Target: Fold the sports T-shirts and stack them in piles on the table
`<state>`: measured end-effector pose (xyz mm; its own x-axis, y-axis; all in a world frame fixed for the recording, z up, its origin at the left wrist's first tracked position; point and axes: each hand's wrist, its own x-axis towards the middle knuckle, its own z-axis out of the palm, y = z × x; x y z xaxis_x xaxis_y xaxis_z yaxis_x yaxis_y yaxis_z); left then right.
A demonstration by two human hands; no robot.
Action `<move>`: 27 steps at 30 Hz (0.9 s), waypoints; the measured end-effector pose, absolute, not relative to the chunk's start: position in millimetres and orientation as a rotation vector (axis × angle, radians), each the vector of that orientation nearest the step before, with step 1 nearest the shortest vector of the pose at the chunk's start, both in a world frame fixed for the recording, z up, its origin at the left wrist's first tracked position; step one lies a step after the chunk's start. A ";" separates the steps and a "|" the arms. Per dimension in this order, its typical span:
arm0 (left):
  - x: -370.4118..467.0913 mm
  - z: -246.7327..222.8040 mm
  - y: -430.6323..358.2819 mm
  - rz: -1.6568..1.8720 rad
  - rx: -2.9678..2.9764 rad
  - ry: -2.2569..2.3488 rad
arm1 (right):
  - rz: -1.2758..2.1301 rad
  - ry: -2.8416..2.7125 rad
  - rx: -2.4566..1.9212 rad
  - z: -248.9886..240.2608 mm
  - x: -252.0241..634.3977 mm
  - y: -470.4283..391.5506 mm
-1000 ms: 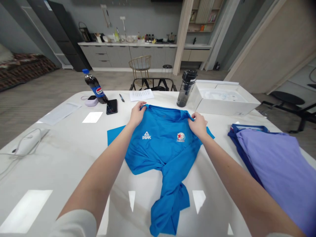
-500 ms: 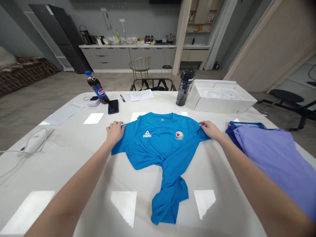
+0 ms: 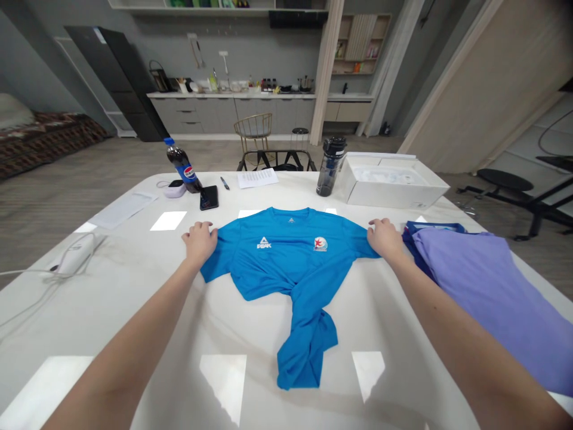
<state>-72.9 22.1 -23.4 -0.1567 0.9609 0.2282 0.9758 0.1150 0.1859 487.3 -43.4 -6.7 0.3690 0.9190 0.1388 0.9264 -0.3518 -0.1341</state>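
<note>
The bright blue fabric T-shirt lies on the glossy white table, its sleeve line stretching between my left hand and right hand, both equally near, one at each sleeve; fingers loosely curled, grip I cannot tell. Right of the shirt lies a lavender cloth garment; beyond it, a white open box. Neither blocks me.

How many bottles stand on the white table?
2: a cola bottle near the phone, and a water bottle beside the white box, both beyond the blue shirt. Anything behind the box would be hidden.
</note>
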 end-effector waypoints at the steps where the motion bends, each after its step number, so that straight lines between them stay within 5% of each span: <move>1: -64.7 -23.2 26.2 -0.473 -2.046 -2.282 | 0.036 -1.660 -2.397 -7.1 480.0 -35.1; 11: -22.3 -31.8 92.8 -0.132 -2.379 -2.168 | 0.242 -1.679 -2.564 -17.2 441.0 34.1; 19: -12.0 -29.8 150.2 -0.499 -2.020 -2.432 | 0.132 -1.493 -2.348 -24.1 432.9 87.9; 27: 59.1 -35.4 60.4 -0.642 -2.592 -1.838 | 0.066 -2.003 -1.736 -31.4 375.1 26.0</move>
